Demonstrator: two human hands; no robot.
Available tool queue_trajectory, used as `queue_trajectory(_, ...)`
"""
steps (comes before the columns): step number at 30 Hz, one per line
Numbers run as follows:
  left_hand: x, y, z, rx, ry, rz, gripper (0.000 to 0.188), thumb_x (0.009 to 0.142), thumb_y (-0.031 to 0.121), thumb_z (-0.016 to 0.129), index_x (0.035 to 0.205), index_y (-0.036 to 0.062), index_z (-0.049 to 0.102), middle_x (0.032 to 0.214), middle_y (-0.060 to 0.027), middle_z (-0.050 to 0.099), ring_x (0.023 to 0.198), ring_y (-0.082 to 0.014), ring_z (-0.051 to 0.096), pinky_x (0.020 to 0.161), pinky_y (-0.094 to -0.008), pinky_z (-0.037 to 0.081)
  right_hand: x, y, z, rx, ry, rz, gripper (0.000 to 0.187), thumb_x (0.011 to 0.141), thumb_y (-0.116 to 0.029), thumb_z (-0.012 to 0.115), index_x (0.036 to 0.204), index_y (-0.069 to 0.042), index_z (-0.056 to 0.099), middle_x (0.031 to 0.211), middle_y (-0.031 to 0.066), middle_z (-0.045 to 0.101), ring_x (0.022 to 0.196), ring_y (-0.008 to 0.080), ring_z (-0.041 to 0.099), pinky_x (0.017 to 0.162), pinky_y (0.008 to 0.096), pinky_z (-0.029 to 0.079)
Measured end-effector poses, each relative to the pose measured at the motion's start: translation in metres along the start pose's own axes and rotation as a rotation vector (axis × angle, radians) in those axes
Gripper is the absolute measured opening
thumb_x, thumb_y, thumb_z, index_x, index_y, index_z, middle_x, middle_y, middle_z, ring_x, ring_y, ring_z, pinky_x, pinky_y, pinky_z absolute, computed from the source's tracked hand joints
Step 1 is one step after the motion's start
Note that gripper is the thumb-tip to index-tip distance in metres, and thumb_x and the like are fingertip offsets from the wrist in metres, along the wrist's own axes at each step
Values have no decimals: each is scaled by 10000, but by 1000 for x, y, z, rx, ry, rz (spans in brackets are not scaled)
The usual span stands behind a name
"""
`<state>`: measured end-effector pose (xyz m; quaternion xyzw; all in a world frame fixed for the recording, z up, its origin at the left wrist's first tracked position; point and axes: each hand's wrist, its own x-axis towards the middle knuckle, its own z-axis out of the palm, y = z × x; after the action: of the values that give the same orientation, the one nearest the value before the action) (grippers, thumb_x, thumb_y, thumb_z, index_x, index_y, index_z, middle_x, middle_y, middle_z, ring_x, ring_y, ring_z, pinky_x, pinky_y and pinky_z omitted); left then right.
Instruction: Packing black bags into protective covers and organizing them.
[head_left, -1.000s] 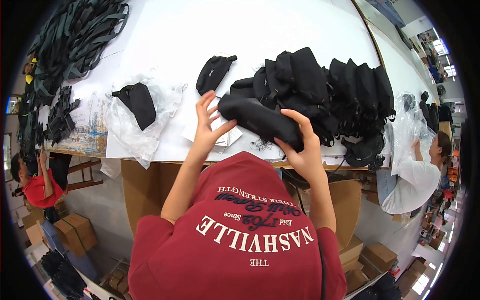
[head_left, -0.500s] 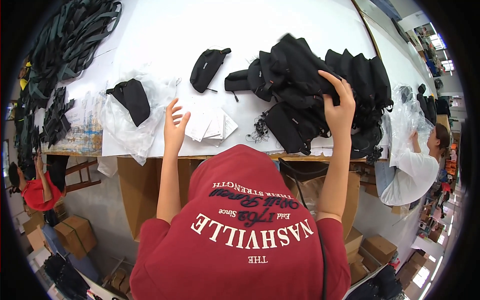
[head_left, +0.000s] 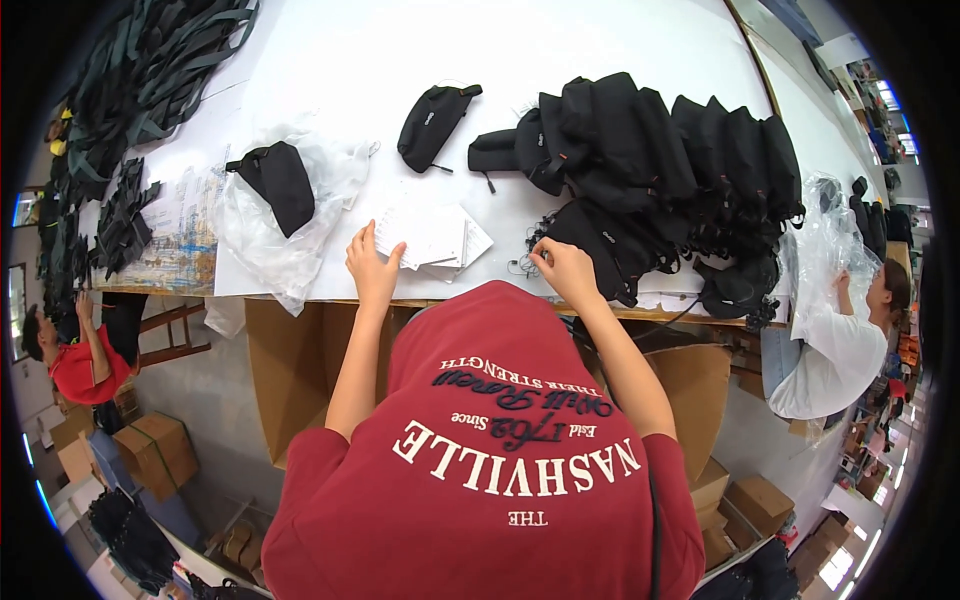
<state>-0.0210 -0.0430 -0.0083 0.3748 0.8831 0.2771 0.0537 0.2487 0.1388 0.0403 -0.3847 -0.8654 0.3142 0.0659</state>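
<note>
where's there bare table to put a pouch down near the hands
Widest bare patch: the white table beyond the lone black pouch, between the dark straps and the pile of black pouches. Crowded: the near edge, where the left hand touches the white cards, the right hand is at the pile, and a plastic bag.

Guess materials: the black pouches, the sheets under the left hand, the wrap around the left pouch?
Black pouches: likely woven synthetic fabric, matte, soft folds, slumping.
White sheets: probably paper, flat, crisp edges; left hand rests on them.
Clear wrap: thin plastic film, glossy, crinkled, see-through.
</note>
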Motion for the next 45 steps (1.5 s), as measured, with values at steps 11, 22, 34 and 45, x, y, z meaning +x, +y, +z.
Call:
queue_trajectory(11,-3,2,6,-90,-57,-87,680,786,397,672,1291,18,419,1239,-165,462,1143,-335,419,973,-448,304,-40,32,17,-319,-158,340,177,732,-187,640,765,-14,621,822,201,655,772,365,648,693,449,520)
queue_trajectory(22,-7,10,9,-83,8,-30,696,800,365,665,1326,6,385,1284,-169,407,1172,-329,396,986,-435,296,-57,38,24,-355,109,356,196,740,-209,689,821,-64,585,696,155,638,686,343,635,611,429,503)
queue_trajectory(34,-3,28,-2,69,102,73,655,730,239,725,1295,76,436,1281,-130,389,1184,-321,352,975,-454,288,-42,8,-36,229,231,175,83,778,-86,639,782,-18,590,742,81,526,542,192,495,542,303,409)
queue_trajectory(45,15,21,-3,76,-12,35,665,680,154,744,1279,82,465,1234,-128,406,1164,-313,363,962,-448,285,-32,15,-64,830,298,335,83,888,-122,560,864,-50,527,650,42,591,539,95,497,483,218,370)
